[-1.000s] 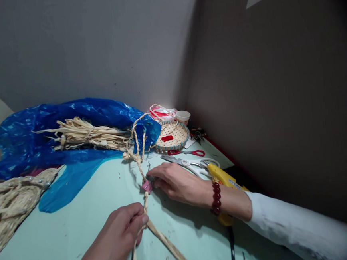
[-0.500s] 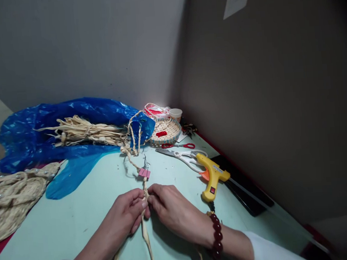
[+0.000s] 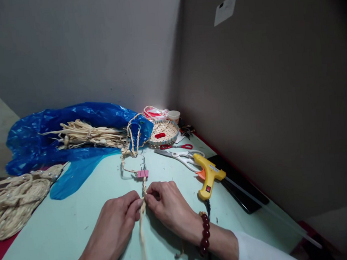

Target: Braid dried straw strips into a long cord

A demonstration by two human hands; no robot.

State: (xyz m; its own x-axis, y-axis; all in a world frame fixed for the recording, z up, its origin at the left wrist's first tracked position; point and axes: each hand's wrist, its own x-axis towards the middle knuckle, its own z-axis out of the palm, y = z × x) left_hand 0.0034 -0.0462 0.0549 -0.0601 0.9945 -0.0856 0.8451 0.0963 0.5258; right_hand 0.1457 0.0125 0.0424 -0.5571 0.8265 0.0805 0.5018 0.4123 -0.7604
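Note:
A pale plant-fibre braid [image 3: 144,185] runs from under a pink binder clip [image 3: 142,173] toward me, and a loose strand [image 3: 142,236] hangs from its near end. My left hand [image 3: 120,216] pinches the strands from the left, thumb against forefinger. From the other side my right hand [image 3: 169,204], with a dark red bead bracelet [image 3: 205,235] on the wrist, pinches the braid just below the clip. The two hands' fingertips nearly meet there. Beyond the clip, more thin braid [image 3: 124,162] curls up toward the bundle.
At the back, a fibre bundle [image 3: 92,135] lies on a blue plastic bag [image 3: 26,133]. Woven fibre pieces [image 3: 19,202] lie left. To the right are a yellow glue gun [image 3: 208,175], white scissors [image 3: 181,157], red-handled scissors [image 3: 177,146], a round basket [image 3: 174,136] and a black phone-like slab [image 3: 245,200].
My left hand has turned more knuckles-up and drawn slightly left. The clip now lies flatter, and the strands below it have shifted. The whole view has moved a little.

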